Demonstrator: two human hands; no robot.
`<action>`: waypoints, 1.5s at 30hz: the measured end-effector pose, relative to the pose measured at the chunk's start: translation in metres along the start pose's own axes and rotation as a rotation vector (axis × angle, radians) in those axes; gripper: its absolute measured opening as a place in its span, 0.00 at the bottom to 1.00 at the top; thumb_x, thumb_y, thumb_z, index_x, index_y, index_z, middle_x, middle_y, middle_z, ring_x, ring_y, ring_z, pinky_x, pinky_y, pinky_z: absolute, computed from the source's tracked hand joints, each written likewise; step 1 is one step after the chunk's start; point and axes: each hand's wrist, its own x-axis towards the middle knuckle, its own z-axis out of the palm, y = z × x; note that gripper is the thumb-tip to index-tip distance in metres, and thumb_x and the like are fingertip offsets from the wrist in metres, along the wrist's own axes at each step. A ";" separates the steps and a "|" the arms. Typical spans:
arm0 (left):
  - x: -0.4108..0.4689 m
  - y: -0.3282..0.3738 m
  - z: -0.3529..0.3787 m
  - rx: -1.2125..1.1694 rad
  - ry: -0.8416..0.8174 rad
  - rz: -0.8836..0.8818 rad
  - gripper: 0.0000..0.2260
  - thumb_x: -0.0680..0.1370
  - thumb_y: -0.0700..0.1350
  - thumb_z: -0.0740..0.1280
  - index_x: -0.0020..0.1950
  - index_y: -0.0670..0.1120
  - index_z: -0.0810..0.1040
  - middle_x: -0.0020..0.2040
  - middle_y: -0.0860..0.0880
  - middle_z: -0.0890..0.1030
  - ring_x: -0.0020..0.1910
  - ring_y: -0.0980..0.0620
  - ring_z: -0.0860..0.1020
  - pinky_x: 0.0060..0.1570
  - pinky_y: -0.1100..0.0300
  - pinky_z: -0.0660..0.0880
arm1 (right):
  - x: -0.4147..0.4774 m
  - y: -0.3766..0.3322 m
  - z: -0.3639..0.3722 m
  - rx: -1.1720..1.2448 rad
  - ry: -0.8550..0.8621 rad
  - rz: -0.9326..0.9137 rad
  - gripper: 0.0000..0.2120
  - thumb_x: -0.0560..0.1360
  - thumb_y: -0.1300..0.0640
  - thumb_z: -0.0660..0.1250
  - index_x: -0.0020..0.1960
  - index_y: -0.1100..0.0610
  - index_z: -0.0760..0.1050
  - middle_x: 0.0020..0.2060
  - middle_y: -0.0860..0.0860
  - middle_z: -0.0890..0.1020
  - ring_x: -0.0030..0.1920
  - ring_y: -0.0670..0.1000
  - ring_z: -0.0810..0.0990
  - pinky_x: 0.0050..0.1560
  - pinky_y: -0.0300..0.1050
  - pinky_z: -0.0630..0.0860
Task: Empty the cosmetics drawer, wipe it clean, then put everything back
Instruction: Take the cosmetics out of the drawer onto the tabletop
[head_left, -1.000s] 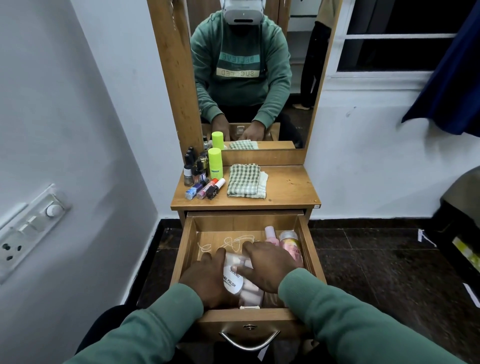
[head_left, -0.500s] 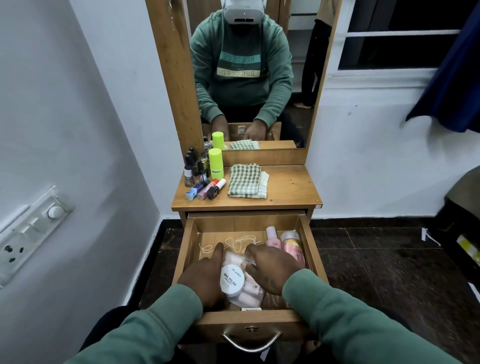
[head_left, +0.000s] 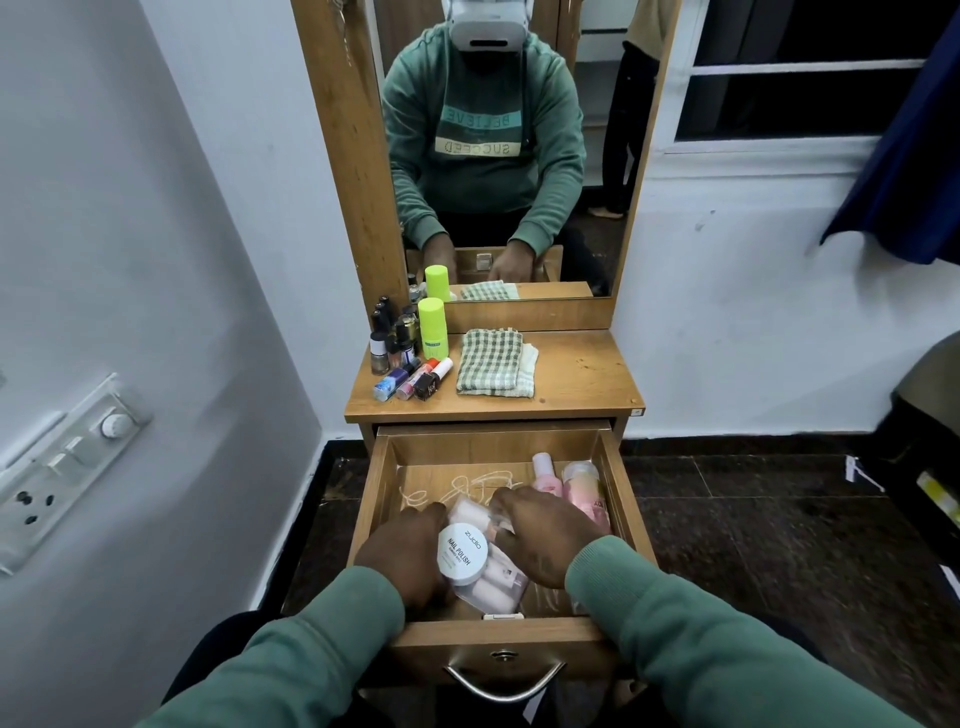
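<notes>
Drawer (head_left: 498, 638) open; left hand (head_left: 402, 558) and right hand (head_left: 545, 535) grip clear pouch (head_left: 496, 590); white jar (head_left: 462, 553) atop.

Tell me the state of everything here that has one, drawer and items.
Drawer, pulled open.
Clear pouch, gripped by left hand and right hand.
Nail polish jar, lid on.
Pink bottles, capped, in drawer.
Green tube, upright, capped.
Checked cloth, folded.

Fingertips of the left hand (head_left: 400, 561) and right hand (head_left: 545, 540) curl out of sight round the pouch (head_left: 493, 590).
</notes>
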 end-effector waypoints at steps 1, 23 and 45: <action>0.000 0.000 0.000 -0.009 -0.002 -0.003 0.28 0.63 0.54 0.76 0.59 0.51 0.71 0.55 0.47 0.81 0.52 0.44 0.81 0.51 0.53 0.78 | 0.000 0.000 0.000 0.005 -0.002 0.001 0.15 0.83 0.50 0.62 0.68 0.52 0.71 0.64 0.53 0.80 0.61 0.56 0.78 0.62 0.54 0.76; -0.003 0.005 0.001 0.125 0.038 0.013 0.38 0.65 0.56 0.80 0.70 0.49 0.66 0.64 0.44 0.76 0.61 0.42 0.79 0.58 0.51 0.77 | -0.002 -0.006 0.000 -0.142 0.029 -0.042 0.14 0.79 0.61 0.64 0.65 0.55 0.72 0.57 0.56 0.83 0.56 0.58 0.81 0.53 0.53 0.79; -0.010 0.014 0.001 -0.064 0.126 0.060 0.20 0.77 0.67 0.66 0.43 0.51 0.72 0.52 0.47 0.79 0.49 0.50 0.77 0.48 0.56 0.71 | -0.003 -0.008 0.001 -0.171 0.053 -0.026 0.16 0.80 0.58 0.66 0.67 0.55 0.73 0.58 0.55 0.83 0.55 0.57 0.82 0.55 0.53 0.81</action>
